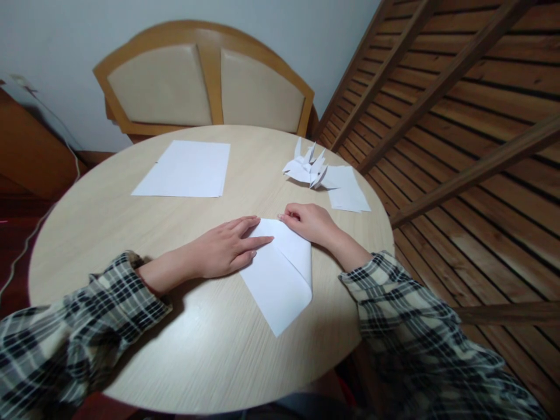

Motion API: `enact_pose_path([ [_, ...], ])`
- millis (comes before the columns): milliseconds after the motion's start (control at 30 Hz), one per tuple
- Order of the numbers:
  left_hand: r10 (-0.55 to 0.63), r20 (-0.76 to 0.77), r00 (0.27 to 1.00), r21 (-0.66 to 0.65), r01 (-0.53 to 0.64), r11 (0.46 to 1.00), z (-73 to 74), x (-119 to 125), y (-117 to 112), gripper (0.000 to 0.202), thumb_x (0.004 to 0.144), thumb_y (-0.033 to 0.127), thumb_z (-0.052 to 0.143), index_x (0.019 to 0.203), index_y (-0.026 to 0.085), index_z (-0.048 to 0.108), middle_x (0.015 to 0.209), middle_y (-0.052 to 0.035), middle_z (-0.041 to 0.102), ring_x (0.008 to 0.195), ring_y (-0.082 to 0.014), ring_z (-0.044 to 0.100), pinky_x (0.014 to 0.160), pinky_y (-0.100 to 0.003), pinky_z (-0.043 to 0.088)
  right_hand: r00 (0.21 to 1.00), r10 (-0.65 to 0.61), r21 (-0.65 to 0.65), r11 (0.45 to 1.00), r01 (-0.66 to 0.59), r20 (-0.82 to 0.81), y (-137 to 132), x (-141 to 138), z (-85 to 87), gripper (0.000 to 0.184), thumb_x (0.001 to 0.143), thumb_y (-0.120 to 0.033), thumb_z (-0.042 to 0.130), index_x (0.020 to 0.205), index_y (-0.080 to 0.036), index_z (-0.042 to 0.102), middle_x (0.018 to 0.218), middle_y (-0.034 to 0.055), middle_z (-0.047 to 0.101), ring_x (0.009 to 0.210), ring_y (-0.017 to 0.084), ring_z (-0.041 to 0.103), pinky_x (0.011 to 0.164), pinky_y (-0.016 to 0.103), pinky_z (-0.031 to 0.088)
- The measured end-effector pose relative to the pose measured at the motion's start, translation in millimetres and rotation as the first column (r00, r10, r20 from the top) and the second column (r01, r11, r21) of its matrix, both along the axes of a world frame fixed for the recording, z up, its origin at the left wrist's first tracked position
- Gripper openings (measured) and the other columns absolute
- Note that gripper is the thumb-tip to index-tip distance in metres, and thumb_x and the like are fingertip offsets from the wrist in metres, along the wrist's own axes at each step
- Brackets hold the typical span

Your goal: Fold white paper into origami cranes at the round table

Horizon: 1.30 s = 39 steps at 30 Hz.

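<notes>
A white sheet of paper (271,286) lies on the round table in front of me, its right side folded over toward the middle, with a rounded bend along the right edge. My left hand (225,245) rests flat on the paper's upper left part, fingers stretched out and holding nothing. At the top edge of the same sheet, my right hand (308,223) is closed, thumb and index finger pinching the fold. Beyond the right hand sit several folded white paper cranes (306,166), bunched together.
A stack of white paper (186,169) lies at the table's far left. Smaller white sheets (347,189) lie beside the cranes near the right edge. The pale wooden table (184,344) meets a padded chair (262,90) at the back; slatted wood (464,146) rises on the right.
</notes>
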<state>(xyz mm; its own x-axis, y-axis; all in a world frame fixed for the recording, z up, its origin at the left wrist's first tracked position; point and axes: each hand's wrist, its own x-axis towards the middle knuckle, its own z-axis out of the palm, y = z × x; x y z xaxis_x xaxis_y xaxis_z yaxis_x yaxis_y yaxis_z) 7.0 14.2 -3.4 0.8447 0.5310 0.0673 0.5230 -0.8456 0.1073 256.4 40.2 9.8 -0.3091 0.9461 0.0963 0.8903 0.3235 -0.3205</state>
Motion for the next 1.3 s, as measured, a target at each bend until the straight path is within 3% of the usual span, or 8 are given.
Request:
enact_pose_path([
  [300, -0.006, 0.047, 0.999, 0.034, 0.004, 0.999, -5.9, -1, 0, 0.045, 0.099, 0.032, 0.04, 0.144, 0.026, 0.047, 0.153, -0.0134, 0.038, 0.141, -0.0319, 0.034, 0.113, -0.05, 0.033, 0.994, 0.056, 0.038, 0.998, -0.06, 0.095, -2, 2, -4.6, 0.034, 0.1, -0.036, 0.036, 0.089, -0.019, 0.064, 0.084, 0.006, 0.07, 0.073, 0.018, 0.056, 0.061, 0.03, 0.026],
  [533, 0.002, 0.057, 0.998, 0.035, -0.004, 0.999, -5.3, 2, -3, 0.044, 0.098, 0.03, 0.043, 0.141, 0.023, 0.05, 0.148, -0.014, 0.041, 0.139, -0.0314, 0.036, 0.113, -0.05, 0.033, 0.991, 0.087, 0.104, 0.99, -0.098, 0.101, -9, 7, -12.9, 0.032, 0.1, -0.029, 0.034, 0.1, -0.017, 0.064, 0.098, 0.0091, 0.063, 0.083, 0.02, 0.057, 0.07, 0.031, 0.037],
  [667, 0.019, 0.053, 0.998, 0.042, -0.021, 0.999, -3.6, 6, -5, 0.044, 0.095, 0.026, 0.044, 0.139, 0.021, 0.052, 0.145, -0.0142, 0.043, 0.138, -0.0312, 0.036, 0.113, -0.049, 0.034, 0.995, 0.097, 0.211, 0.973, -0.096, 0.005, -16, 10, -12.3, 0.026, 0.096, -0.03, 0.046, 0.106, -0.017, 0.065, 0.108, 0.0107, 0.061, 0.099, 0.023, 0.057, 0.086, 0.035, 0.043],
  [767, 0.018, 0.05, 0.999, 0.046, -0.02, 0.999, -2.7, 7, -6, 0.044, 0.095, 0.026, 0.044, 0.138, 0.019, 0.053, 0.144, -0.0158, 0.043, 0.137, -0.0318, 0.037, 0.113, -0.05, 0.034, 0.986, 0.141, 0.336, 0.936, -0.105, -0.084, -30, 11, -6.9, 0.027, 0.093, -0.031, 0.052, 0.112, -0.017, 0.065, 0.119, 0.013, 0.06, 0.116, 0.027, 0.051, 0.101, 0.044, 0.04],
  [900, 0.011, 0.049, 0.999, 0.051, -0.014, 0.999, -2.8, 7, -6, 0.043, 0.096, 0.027, 0.043, 0.137, 0.018, 0.053, 0.143, -0.017, 0.044, 0.136, -0.0324, 0.037, 0.112, -0.051, 0.034, 0.942, 0.321, 0.211, 0.932, -0.294, -0.104, -62, 9, -7.8, 0.038, 0.099, -0.029, 0.039, 0.13, -0.02, 0.058, 0.134, 0.0103, 0.058, 0.13, 0.023, 0.048, 0.11, 0.048, 0.038],
  [1033, 0.016, 0.05, 0.999, 0.058, -0.019, 0.998, -4.2, 8, -6, 0.044, 0.096, 0.026, 0.042, 0.137, 0.018, 0.052, 0.143, -0.0164, 0.044, 0.137, -0.0322, 0.037, 0.112, -0.051, 0.034, 0.961, 0.271, 0.065, 0.961, -0.267, -0.052, -88, 12, -18.9, 0.049, 0.101, -0.035, 0.033, 0.144, -0.016, 0.045, 0.153, 0.0127, 0.04, 0.145, 0.024, 0.032, 0.118, 0.051, 0.03],
  [1300, 0.013, 0.065, 0.998, 0.061, -0.017, 0.998, -4.9, 9, -6, 0.044, 0.094, 0.025, 0.042, 0.136, 0.018, 0.053, 0.142, -0.0157, 0.046, 0.136, -0.0318, 0.038, 0.112, -0.051, 0.035, 0.958, 0.279, 0.049, 0.958, -0.282, 0.063, -100, 19, -26.3, 0.06, 0.101, -0.047, 0.03, 0.154, -0.021, 0.024, 0.16, 0.01, 0.024, 0.15, 0.024, 0.012, 0.122, 0.054, 0.017],
])
